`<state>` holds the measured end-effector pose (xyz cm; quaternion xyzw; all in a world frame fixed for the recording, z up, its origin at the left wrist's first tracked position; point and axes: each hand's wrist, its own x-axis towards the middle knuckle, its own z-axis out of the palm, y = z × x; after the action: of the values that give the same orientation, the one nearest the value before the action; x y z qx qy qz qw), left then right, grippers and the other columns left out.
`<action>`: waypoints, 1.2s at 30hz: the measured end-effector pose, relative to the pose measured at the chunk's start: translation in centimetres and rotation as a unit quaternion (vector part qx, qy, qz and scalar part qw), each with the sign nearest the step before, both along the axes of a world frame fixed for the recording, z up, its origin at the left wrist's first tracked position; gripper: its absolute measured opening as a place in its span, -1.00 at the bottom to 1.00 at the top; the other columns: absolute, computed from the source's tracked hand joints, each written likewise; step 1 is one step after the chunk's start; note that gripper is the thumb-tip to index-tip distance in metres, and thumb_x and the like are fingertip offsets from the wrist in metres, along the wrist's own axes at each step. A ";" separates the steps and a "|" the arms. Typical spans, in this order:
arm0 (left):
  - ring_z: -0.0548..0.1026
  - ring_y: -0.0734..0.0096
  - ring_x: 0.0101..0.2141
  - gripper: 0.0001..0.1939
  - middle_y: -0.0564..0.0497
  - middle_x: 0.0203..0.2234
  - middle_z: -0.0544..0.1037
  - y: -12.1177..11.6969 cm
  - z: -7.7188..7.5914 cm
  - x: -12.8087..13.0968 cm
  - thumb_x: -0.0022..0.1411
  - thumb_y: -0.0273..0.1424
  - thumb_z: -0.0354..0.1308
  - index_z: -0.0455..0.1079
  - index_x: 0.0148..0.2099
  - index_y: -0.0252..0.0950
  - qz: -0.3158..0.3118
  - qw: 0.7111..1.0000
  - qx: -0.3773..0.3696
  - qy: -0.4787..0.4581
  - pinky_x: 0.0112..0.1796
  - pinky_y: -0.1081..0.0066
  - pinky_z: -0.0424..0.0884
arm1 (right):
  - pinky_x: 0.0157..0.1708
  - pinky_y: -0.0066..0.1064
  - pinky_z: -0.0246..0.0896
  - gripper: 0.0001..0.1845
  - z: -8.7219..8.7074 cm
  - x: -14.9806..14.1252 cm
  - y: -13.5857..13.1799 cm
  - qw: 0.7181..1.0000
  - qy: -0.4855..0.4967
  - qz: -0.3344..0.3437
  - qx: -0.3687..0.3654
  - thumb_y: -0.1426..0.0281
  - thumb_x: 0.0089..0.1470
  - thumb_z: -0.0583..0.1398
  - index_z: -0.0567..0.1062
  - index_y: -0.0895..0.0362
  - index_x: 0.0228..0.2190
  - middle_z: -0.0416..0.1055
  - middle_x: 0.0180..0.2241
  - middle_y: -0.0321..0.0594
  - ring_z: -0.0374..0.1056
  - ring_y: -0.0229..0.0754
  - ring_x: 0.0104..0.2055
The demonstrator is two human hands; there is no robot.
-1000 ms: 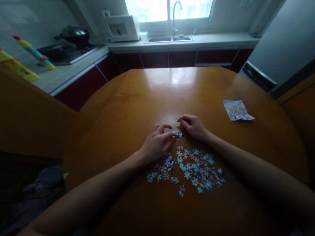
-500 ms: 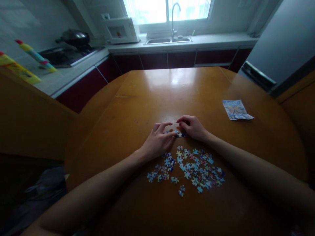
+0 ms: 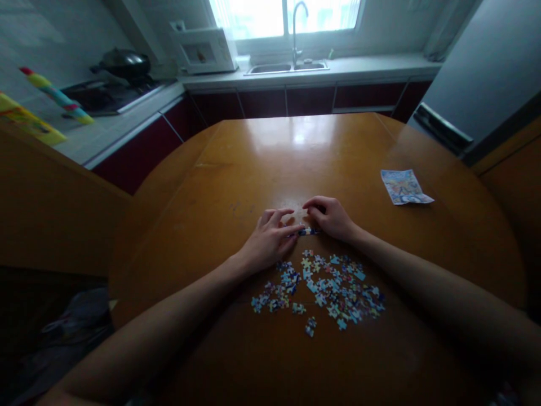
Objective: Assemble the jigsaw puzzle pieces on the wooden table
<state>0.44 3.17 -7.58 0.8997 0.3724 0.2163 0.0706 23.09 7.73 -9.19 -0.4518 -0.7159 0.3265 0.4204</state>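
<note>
A short strip of joined jigsaw puzzle pieces (image 3: pixel 308 231), blue and white, lies on the wooden table (image 3: pixel 253 175) between my hands. My left hand (image 3: pixel 270 237) rests at its left end, fingers apart, with one fingertip on the strip. Part of the strip is hidden under those fingers. At the strip's right end is my right hand (image 3: pixel 332 219), its fingers curled and bent inward; anything between them is too small to make out. Nearer to me spreads a pile of loose puzzle pieces (image 3: pixel 346 290), with a smaller group (image 3: pixel 276 293) to its left.
A creased printed sheet (image 3: pixel 406 187) lies on the table at the right. Two separate little clumps of pieces (image 3: pixel 311 327) sit close to me. Beyond the table stand a counter with a sink (image 3: pixel 270 69), a microwave (image 3: pixel 205 51) and a stove with a pot (image 3: pixel 124 65).
The view has shifted very slightly. My left index finger sits a little lower and farther along the strip; my right hand has hardly moved.
</note>
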 end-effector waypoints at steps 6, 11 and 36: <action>0.23 0.04 0.16 -0.57 -0.09 0.21 0.33 0.2 0.2 -0.3 0.35 -0.32 0.23 0.41 0.24 -0.06 0.008 0.999 -0.035 -0.011 0.19 -0.06 0.30 | -0.31 -0.30 0.29 -0.81 0.3 0.0 -0.1 1.000 0.003 0.001 -0.001 0.45 0.12 0.16 0.61 0.14 -0.33 0.56 -0.39 -0.17 0.42 -0.17 -0.35; 0.31 0.07 0.13 -0.41 -0.11 0.13 0.40 0.8 0.8 -1.4 0.26 -0.30 0.31 0.31 0.30 -0.13 0.029 0.994 -0.092 -0.047 0.18 0.03 0.31 | -0.34 -0.32 0.28 -0.81 0.4 0.2 -0.3 1.000 0.002 -0.008 -0.001 0.46 0.13 0.15 0.60 0.15 -0.32 0.55 -0.38 -0.17 0.40 -0.19 -0.36; 0.44 0.13 -0.01 -0.60 -0.09 -0.05 0.53 1.9 0.3 -2.2 0.18 -0.32 0.37 0.47 0.07 -0.20 0.043 0.988 -0.096 -0.110 0.04 0.04 0.42 | -0.05 -0.13 0.25 -0.40 2.0 2.9 -0.8 0.957 -0.186 0.204 0.093 0.28 0.07 0.35 0.45 -0.03 0.15 0.44 -0.20 -0.15 0.33 -0.01 -0.13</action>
<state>-1.76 5.02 -7.25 0.8425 0.4201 0.2801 0.1879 25.99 6.89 -7.16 -0.3074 -0.8857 0.2476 0.2445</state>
